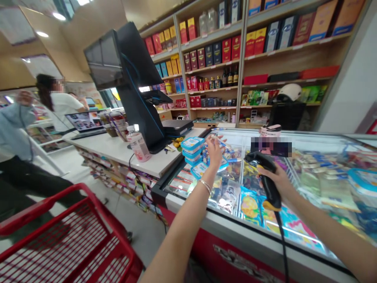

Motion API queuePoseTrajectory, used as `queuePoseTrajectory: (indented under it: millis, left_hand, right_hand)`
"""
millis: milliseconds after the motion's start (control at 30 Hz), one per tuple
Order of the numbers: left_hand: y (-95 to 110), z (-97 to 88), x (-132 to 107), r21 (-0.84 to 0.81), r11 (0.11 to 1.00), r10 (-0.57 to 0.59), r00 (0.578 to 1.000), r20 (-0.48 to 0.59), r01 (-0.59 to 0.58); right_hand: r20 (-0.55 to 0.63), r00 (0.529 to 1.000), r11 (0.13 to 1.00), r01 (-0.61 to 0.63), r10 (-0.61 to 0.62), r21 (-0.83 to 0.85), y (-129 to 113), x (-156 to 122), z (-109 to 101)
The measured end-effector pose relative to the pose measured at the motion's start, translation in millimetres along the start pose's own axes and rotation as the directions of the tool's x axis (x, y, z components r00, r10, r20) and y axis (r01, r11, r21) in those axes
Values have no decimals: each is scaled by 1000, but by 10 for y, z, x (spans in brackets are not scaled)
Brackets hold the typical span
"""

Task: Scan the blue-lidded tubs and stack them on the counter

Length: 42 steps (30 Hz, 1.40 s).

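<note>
My left hand [215,151] reaches out over the glass lid of a chest freezer [235,220] and is closed on a small blue-and-white packet [219,142]. Just left of it stands a stack of blue-lidded tubs [192,150], with one more tub [199,169] lying in front. My right hand [278,181] grips a black and yellow handheld barcode scanner [266,179], its head pointed toward the left hand. The scanner's black cable [283,243] hangs down over the freezer edge.
A checkout terminal with two screens [129,74] stands on the white counter [118,151] beside a pink drink bottle [139,146]. A red shopping trolley [67,243] is at lower left. Two people stand at far left. Shelves of boxed goods [235,51] line the back wall.
</note>
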<state>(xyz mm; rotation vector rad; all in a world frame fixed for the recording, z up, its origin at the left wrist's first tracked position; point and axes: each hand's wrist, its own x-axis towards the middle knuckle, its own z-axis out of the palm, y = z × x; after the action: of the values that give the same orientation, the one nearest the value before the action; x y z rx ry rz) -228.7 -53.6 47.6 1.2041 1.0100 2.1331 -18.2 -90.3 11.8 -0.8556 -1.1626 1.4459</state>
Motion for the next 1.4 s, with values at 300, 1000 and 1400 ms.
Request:
queuePoseTrajectory:
  millis: [300, 1000, 1400]
  left_hand:
    - [-7, -2, -49, 184, 974, 116, 991, 72, -128]
    - [-151, 46, -164, 622, 692, 262, 930, 259, -367]
    - [-84, 92, -243, 685, 633, 215, 932, 293, -361]
  right_hand:
    - [-61, 998, 998, 13, -16, -56, -54, -37, 51]
    - [-80, 997, 989, -3, -9, -148, -6, -47, 55]
    - [-80, 996, 986, -45, 33, -161, -31, -82, 64]
